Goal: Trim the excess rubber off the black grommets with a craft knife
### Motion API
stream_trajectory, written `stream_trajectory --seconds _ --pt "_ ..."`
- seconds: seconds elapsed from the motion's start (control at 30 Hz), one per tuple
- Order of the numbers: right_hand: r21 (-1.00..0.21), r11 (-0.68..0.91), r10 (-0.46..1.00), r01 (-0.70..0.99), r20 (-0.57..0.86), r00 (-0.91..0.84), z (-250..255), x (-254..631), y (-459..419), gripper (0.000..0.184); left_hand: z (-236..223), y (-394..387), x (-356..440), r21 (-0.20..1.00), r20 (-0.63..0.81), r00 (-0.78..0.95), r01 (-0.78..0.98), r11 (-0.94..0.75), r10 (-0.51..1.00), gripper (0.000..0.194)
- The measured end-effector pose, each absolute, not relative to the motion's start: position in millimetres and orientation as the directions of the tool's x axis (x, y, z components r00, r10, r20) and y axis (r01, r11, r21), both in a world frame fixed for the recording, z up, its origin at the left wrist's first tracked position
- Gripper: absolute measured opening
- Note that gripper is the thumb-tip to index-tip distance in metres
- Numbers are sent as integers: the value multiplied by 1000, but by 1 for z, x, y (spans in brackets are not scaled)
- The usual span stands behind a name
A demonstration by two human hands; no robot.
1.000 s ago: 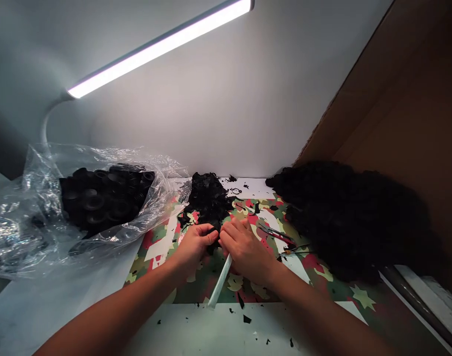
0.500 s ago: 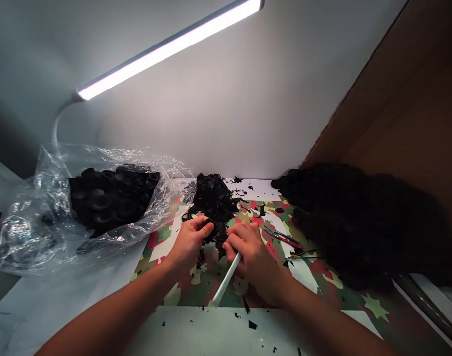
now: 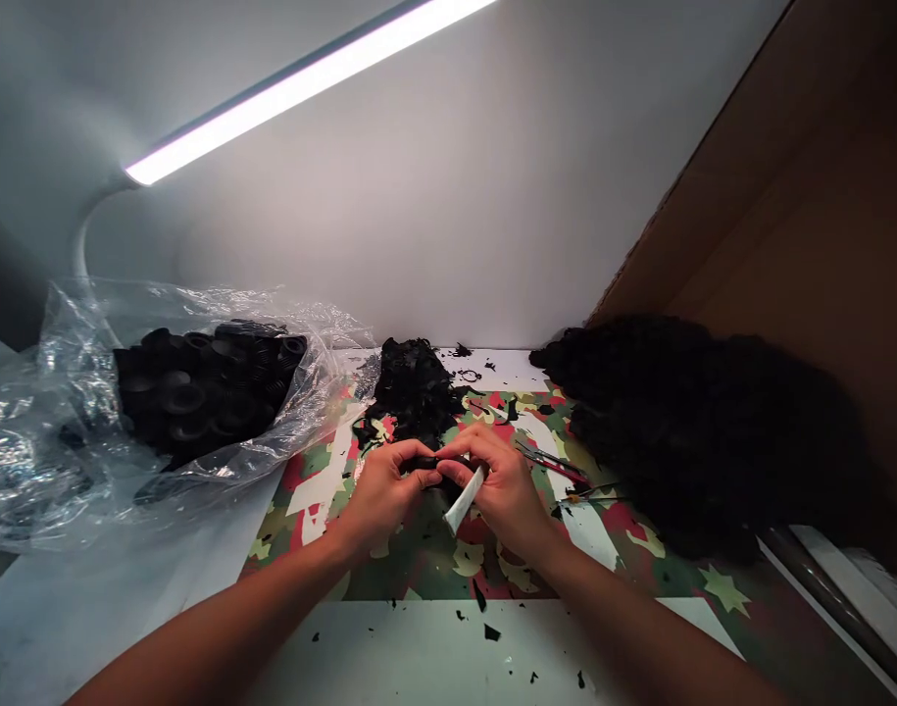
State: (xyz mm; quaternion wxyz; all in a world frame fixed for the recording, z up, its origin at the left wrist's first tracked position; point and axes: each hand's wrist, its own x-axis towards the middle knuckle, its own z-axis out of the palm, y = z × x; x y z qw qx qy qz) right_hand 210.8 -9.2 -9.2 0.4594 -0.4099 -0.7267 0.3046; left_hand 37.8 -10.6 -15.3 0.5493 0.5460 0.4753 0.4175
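Both hands meet over the middle of the camouflage-patterned mat. My left hand [image 3: 385, 495] is closed, thumb and fingers pinching a small black rubber piece [image 3: 420, 463]. My right hand [image 3: 503, 485] touches the same piece with its fingertips and grips a tool with a flat white handle [image 3: 463, 505]. The handle points down and toward me; the tool's working end is hidden. Just behind the fingers lies a heap of thin black scraps [image 3: 415, 387]. Black scrap bits are strewn on the white sheet [image 3: 389, 652] nearest me.
On the left, a clear plastic bag [image 3: 43, 412] holds many round black rubber parts [image 3: 190, 392]. A large dark pile [image 3: 713, 431] stands on the right before brown cardboard [image 3: 808, 196]. A red-handled tool [image 3: 558, 467] lies right of my hands. A lit lamp [image 3: 308, 93] hangs overhead.
My hands have come together at the black rubber piece. The white handle has swung up and now looks shorter. The whole view has shifted slightly.
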Motion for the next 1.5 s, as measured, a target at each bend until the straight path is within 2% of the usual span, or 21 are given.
stream_trajectory --seconds 0.13,0.23,0.33,0.4,0.5,0.63,0.7,0.83,0.9,1.07,1.17,1.37,1.5 --pt "-811 455 890 367 407 -204 -8 209 -12 15 -10 -14 40 964 98 206 221 -144 974 8" --pt "-912 300 949 280 255 -186 -13 205 -11 14 -10 -13 41 946 158 230 244 -214 960 10" --pt "-977 164 974 133 139 -181 -20 207 -4 18 -14 -13 41 976 96 227 171 -137 969 4" --pt "-985 153 986 80 147 -74 -22 215 5 28 -17 -12 39 995 20 217 90 -40 976 4" --pt "-980 170 977 107 182 114 -18 235 19 36 -19 -9 35 999 -21 186 -39 28 982 9" --pt "-947 135 990 292 139 -7 -9 245 20 48 -22 -3 31 975 12 181 -221 29 983 20" --pt "-944 108 993 313 85 -88 -6 240 13 43 -26 -1 31 954 3 178 -295 50 984 25" --pt "-987 -30 965 158 -70 -251 -4 222 -3 31 -33 0 32 930 -18 159 -359 75 987 28" --pt "-994 -75 950 82 -97 -298 -4 217 -7 28 -35 -1 33 925 -38 165 -367 97 986 28" --pt "-994 -104 955 39 -111 -275 -8 214 -10 38 -35 -5 34 908 -111 245 -368 199 963 35" --pt "-995 -99 962 -4 -94 -255 -9 213 -10 35 -32 -6 36 903 -113 246 -379 203 963 36" --pt "-989 -111 961 -97 -82 -265 -11 211 -12 33 -25 -11 44 761 -167 293 -569 312 941 39" --pt "-994 -68 962 -83 -43 -269 -11 211 -11 32 -25 -13 44 739 -147 309 -597 311 940 38"
